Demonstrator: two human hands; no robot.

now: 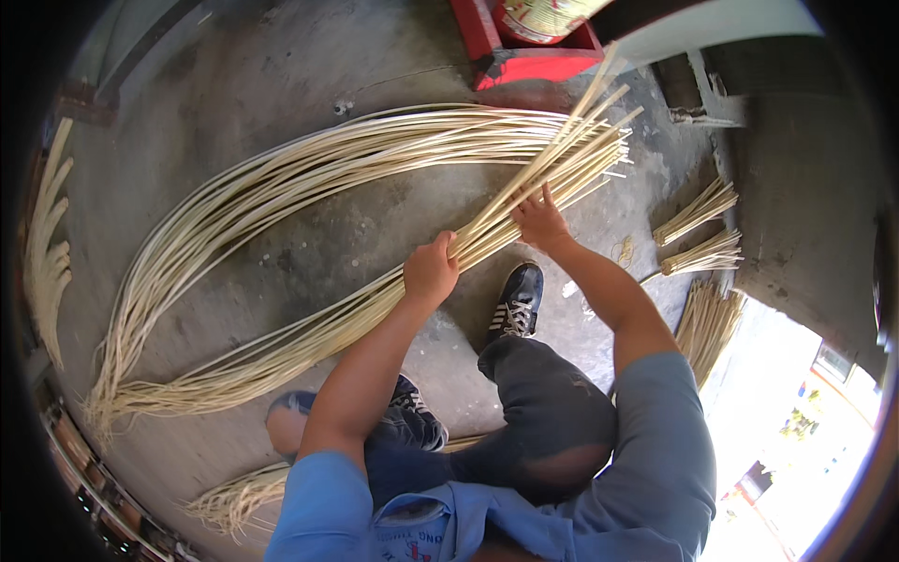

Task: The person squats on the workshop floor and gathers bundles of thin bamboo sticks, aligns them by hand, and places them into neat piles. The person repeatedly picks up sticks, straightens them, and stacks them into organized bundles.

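A bundle of long pale cane strands (318, 330) runs up and right from the floor at the left to a fanned end near the red box. My left hand (432, 271) is closed around this bundle at its middle. Farther along, my right hand (540, 221) has its fingers bent over the strands near the fanned end, with the fingertips partly hidden among them. A few strands there stand apart from the others. Beyond lies a second, arched bundle of cane (281, 183), which meets the first at the far left and passes behind the fanned end.
A red box (536, 67) stands at the top. Shorter cane bundles (698, 214) lie at the right, with another (709, 328) by the bright doorway. More cane (239, 496) lies beside my feet, and further pieces (49, 244) rest at the left edge. My shoe (515, 300) is close to the held bundle.
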